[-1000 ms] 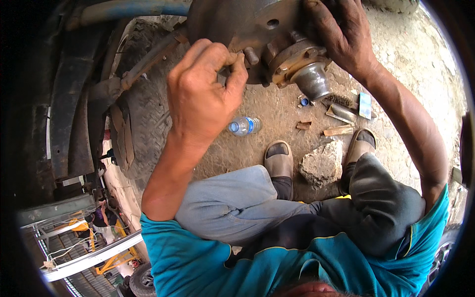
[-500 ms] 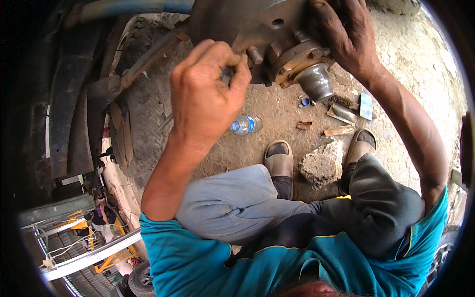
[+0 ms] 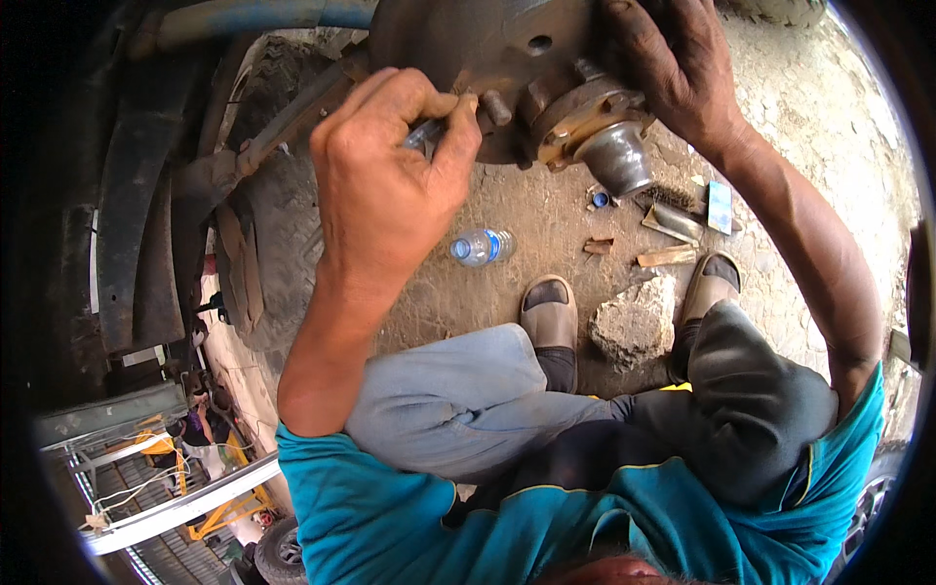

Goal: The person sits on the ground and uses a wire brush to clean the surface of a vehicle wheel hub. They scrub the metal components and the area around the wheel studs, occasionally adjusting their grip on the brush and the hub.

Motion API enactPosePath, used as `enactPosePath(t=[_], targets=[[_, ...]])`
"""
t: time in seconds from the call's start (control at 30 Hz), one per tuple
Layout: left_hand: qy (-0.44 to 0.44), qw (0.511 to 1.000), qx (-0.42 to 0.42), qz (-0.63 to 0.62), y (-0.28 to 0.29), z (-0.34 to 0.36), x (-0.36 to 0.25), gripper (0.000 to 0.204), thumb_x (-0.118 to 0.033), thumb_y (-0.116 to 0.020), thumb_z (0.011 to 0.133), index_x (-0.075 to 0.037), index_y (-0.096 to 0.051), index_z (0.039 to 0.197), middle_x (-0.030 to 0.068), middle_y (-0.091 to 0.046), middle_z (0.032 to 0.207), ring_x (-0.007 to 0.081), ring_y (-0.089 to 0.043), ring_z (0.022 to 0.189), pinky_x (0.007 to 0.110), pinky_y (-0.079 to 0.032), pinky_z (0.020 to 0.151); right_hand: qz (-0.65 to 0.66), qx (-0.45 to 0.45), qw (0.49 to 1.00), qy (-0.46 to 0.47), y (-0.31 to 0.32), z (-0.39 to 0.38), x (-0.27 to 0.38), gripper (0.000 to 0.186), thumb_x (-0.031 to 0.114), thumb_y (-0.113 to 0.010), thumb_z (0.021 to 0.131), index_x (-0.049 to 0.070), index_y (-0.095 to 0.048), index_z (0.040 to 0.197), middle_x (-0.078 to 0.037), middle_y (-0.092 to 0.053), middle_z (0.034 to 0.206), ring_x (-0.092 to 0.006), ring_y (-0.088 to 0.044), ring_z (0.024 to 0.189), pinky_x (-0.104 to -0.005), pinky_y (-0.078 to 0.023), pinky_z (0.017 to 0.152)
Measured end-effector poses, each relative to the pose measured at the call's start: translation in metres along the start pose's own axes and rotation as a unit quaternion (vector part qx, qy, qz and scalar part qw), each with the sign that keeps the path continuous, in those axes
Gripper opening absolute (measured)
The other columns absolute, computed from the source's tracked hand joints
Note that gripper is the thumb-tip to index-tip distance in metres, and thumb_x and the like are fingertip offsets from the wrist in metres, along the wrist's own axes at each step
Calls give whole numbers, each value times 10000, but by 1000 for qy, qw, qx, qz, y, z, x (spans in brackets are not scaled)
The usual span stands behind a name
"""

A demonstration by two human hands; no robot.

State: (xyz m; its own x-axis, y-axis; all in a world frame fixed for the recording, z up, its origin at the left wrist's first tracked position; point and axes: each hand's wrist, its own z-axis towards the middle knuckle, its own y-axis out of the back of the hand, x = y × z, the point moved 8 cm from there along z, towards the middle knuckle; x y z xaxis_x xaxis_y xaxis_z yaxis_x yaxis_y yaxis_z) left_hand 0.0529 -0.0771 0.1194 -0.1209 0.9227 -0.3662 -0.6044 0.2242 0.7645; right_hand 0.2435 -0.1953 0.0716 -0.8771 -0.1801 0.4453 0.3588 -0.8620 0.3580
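At the top of the view, above the dirt floor (image 3: pixel 439 302), a big dark metal drum (image 3: pixel 458 44) sits in front of me, its upper part cut off by the edge. A short stud (image 3: pixel 497 108) pokes out of its face, and just left of that is my left hand (image 3: pixel 385 180), thumb and forefinger pressed together at the tips, the other fingers curled in; I can't tell whether something small is pinched there, or whether the tips touch the stud. Against the drum's right side lies my right hand (image 3: pixel 690 83), thumb apart from the rest; those fingers run out of view, so I can't tell how firmly they grip. Between the stud and my right hand, a rusty hub (image 3: pixel 565 122) juts toward me, ending in a grey metal cup (image 3: pixel 619 164). Below, a clear plastic bottle (image 3: pixel 481 248) lies on its side, a blue cap (image 3: pixel 600 200) and a blue packet (image 3: pixel 720 207) lie farther right, and a rough stone (image 3: pixel 634 327) rests between my sandals (image 3: pixel 551 320).
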Motion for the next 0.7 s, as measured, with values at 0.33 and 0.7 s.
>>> enactPosePath(t=[0.33, 0.7], targets=[[-40, 998, 19, 55, -1, 2, -10, 145, -30, -783, 787, -6, -643, 759, 136, -643, 741, 318, -651, 625, 410, -487, 559, -1, 4, 1000, -5, -1, -2, -3, 567, 239, -598, 994, -7, -460, 1485, -266, -460, 1460, -429, -447, 1376, -485, -363, 1157], [-10, 999, 31, 32, -6, -2, -2, 147, -19, -781, 786, 8, -642, 745, 129, -637, 719, 276, -645, 598, 379, -471, 533, 3, 5, 1000, -16, 0, -2, -2, 567, 227, -602, 985, -12, -462, 1480, -268, -472, 1447, -425, -454, 1367, -476, -368, 1153]])
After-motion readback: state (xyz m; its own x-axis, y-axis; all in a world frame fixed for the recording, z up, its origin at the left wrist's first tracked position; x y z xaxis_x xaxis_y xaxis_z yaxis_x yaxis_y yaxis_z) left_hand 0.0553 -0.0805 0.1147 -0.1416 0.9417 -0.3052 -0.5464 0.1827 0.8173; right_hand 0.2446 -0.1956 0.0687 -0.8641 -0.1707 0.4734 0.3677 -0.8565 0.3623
